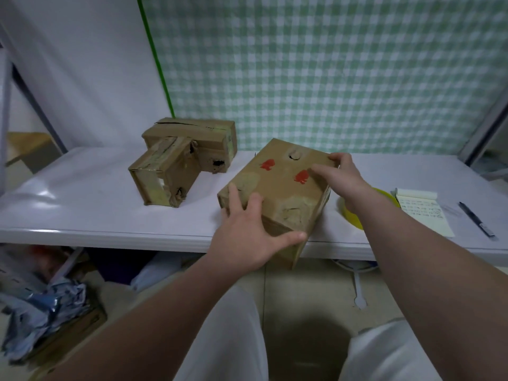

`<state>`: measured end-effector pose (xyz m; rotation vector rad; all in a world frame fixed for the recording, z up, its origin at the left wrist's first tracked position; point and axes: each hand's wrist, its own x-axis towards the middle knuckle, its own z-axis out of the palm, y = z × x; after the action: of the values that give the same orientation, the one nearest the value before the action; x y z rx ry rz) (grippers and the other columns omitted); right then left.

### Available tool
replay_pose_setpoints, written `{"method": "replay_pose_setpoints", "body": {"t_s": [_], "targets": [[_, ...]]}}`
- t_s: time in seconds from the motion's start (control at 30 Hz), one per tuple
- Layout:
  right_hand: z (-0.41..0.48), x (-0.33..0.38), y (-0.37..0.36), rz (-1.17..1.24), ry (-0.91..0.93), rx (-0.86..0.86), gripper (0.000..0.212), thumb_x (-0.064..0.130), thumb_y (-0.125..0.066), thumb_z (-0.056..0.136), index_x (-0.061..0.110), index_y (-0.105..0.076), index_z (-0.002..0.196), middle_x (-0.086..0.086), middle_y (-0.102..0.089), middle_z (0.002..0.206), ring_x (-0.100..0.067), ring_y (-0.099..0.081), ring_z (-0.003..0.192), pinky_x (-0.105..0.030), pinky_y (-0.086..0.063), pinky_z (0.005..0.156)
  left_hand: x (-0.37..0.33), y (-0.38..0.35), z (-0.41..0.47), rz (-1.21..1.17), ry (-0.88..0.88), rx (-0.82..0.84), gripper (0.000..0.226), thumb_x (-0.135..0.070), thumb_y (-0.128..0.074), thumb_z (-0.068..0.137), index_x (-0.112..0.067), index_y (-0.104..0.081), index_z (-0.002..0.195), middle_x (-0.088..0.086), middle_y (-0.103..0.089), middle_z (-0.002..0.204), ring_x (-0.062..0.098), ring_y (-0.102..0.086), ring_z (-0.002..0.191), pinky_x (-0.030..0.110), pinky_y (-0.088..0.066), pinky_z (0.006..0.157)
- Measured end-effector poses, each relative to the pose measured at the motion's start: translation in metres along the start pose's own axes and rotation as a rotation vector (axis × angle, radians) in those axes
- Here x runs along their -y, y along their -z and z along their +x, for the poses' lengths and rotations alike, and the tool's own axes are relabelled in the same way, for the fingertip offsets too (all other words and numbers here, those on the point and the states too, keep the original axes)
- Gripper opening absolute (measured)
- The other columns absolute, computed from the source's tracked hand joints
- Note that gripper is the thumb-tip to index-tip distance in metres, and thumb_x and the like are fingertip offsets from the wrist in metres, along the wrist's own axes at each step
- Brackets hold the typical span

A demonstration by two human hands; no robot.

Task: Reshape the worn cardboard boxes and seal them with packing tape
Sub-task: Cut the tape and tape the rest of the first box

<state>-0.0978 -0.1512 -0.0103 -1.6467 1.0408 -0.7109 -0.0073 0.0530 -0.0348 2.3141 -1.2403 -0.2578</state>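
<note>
The white table (96, 210) carries three boxes: a small box (165, 174) touches a longer box (198, 136) at the far left, and the red-marked box (277, 188) overhangs the near edge. My left hand (242, 237) presses flat on it; my right hand (338, 174) grips its far corner. My right forearm half hides one tape roll (351, 215), near one notepad (423, 213) and one pen (477, 220).
</note>
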Motion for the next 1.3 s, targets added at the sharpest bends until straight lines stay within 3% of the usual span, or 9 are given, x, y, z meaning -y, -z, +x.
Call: {"method": "replay_pose_setpoints", "body": {"t_s": [0.13, 0.3, 0.5, 0.67, 0.73, 0.9, 1.0, 1.13, 1.3], "targets": [[0.01, 0.003, 0.005, -0.138, -0.001, -0.078, 0.063, 0.036, -0.067, 0.082, 0.027, -0.037, 0.136, -0.003, -0.036, 0.133, -0.022, -0.047, 0.107, -0.031, -0.04, 0.081, 0.002, -0.005, -0.002, -0.01, -0.057, 0.02, 0.102, -0.081, -0.062, 0.055, -0.03, -0.024, 0.135, -0.007, 0.012, 0.157, 0.034, -0.005, 0.145, 0.056, -0.028, 0.111], [0.005, 0.003, 0.015, -0.291, 0.097, -0.074, 0.037, 0.032, -0.056, 0.088, 0.029, -0.052, 0.124, -0.006, -0.052, 0.11, -0.022, -0.052, 0.094, -0.031, -0.04, 0.071, 0.017, 0.015, 0.012, -0.149, -0.15, 0.077, 0.075, -0.031, -0.072, 0.068, -0.04, -0.038, 0.134, -0.014, 0.0, 0.157, 0.03, 0.004, 0.146, 0.052, -0.021, 0.115], [-0.033, 0.01, 0.014, -0.286, 0.068, 0.198, 0.033, 0.011, -0.049, 0.093, 0.032, -0.06, 0.116, 0.0, -0.052, 0.088, -0.017, -0.056, 0.072, -0.032, -0.054, 0.063, 0.041, 0.044, 0.056, 0.11, -0.18, -0.087, 0.061, -0.005, -0.063, 0.077, -0.028, -0.052, 0.133, -0.001, -0.044, 0.144, 0.019, -0.035, 0.134, 0.036, -0.017, 0.118], [-0.078, 0.021, -0.002, -0.122, -0.024, 0.583, 0.033, 0.006, -0.05, 0.095, 0.024, -0.054, 0.123, -0.012, -0.053, 0.064, -0.022, -0.056, 0.054, -0.032, -0.054, 0.061, 0.031, 0.037, 0.07, 0.251, 0.026, -0.192, 0.049, -0.013, -0.042, 0.092, -0.033, -0.047, 0.137, 0.007, -0.038, 0.144, 0.037, -0.026, 0.133, 0.049, -0.03, 0.109], [-0.084, 0.026, -0.007, -0.173, 0.028, 0.575, 0.023, 0.01, -0.052, 0.096, 0.022, -0.062, 0.113, -0.006, -0.057, 0.07, -0.019, -0.058, 0.059, -0.029, -0.053, 0.061, 0.018, 0.03, 0.069, 0.14, 0.01, -0.146, 0.05, -0.014, -0.041, 0.092, -0.033, -0.047, 0.138, 0.01, -0.037, 0.143, 0.036, -0.026, 0.132, 0.047, -0.028, 0.109], [-0.042, 0.019, -0.005, -0.656, 0.33, 0.051, 0.028, 0.023, -0.053, 0.092, 0.03, -0.067, 0.115, 0.001, -0.052, 0.104, -0.02, -0.049, 0.106, -0.025, -0.038, 0.083, -0.009, 0.015, 0.064, 0.018, -0.067, -0.023, 0.048, -0.05, -0.044, 0.093, -0.034, -0.046, 0.138, 0.007, -0.028, 0.15, 0.031, -0.011, 0.142, 0.049, -0.011, 0.117], [-0.019, 0.012, -0.002, -0.726, 0.265, 0.106, 0.035, 0.026, -0.048, 0.094, 0.032, -0.059, 0.126, -0.007, -0.041, 0.127, -0.028, -0.031, 0.127, -0.034, -0.029, 0.105, -0.019, 0.005, 0.062, 0.022, -0.099, -0.014, 0.068, -0.068, -0.051, 0.08, -0.029, -0.045, 0.135, 0.008, -0.028, 0.149, 0.033, -0.006, 0.143, 0.051, -0.008, 0.117], [-0.003, 0.015, -0.005, -0.761, 0.278, 0.211, 0.039, 0.021, -0.044, 0.092, 0.031, -0.058, 0.127, -0.007, -0.036, 0.142, -0.029, -0.026, 0.134, -0.038, -0.025, 0.112, -0.027, -0.004, 0.065, 0.03, -0.101, -0.04, 0.081, -0.076, -0.059, 0.066, -0.023, -0.044, 0.126, 0.009, -0.033, 0.14, 0.034, -0.008, 0.142, 0.05, -0.004, 0.118], [0.006, 0.02, -0.015, -0.952, 0.283, 0.341, 0.052, 0.042, -0.031, 0.083, 0.039, -0.057, 0.128, -0.002, -0.034, 0.152, -0.026, -0.024, 0.14, -0.046, -0.023, 0.114, -0.028, -0.005, 0.065, 0.03, -0.116, -0.015, 0.063, -0.058, -0.061, 0.063, -0.026, -0.039, 0.113, 0.002, -0.035, 0.125, 0.032, -0.022, 0.131, 0.053, -0.032, 0.105]]}}
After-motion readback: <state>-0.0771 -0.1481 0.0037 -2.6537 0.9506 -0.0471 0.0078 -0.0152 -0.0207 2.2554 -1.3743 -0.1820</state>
